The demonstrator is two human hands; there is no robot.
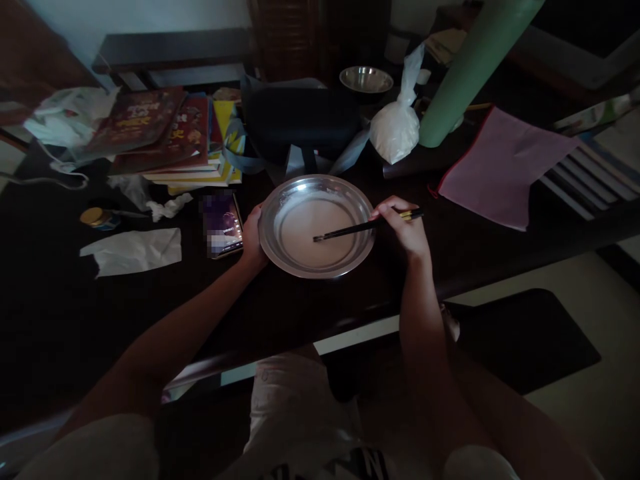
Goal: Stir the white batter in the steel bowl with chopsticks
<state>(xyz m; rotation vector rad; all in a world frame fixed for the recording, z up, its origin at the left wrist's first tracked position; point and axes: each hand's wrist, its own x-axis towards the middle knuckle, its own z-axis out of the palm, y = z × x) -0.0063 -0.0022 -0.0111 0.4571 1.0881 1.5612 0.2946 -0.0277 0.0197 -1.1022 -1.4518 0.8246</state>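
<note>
A wide metal bowl (317, 272) stands on the dark table in front of me, tilted a little or level, I cannot tell which. Inside it lies a pale, smooth liquid or batter (305, 223). At the bowl's left rim, my left hand (254, 237) grips the side, its fingertips hidden behind and under the metal. Dark chopsticks (350, 229) with gold-marked ends are held in my right hand (404, 225), closed around them above the right rim. Their tips touch the pale mixture near the bowl's middle.
Left of the bowl lie a lit phone (223, 227), a white paper sheet (137, 252) and a small jar (99, 217). Behind are stacked books (165, 133), a black case (303, 123), a tied bag of white powder (396, 130), a green cylinder (465, 77) and a pink cloth bag (500, 167).
</note>
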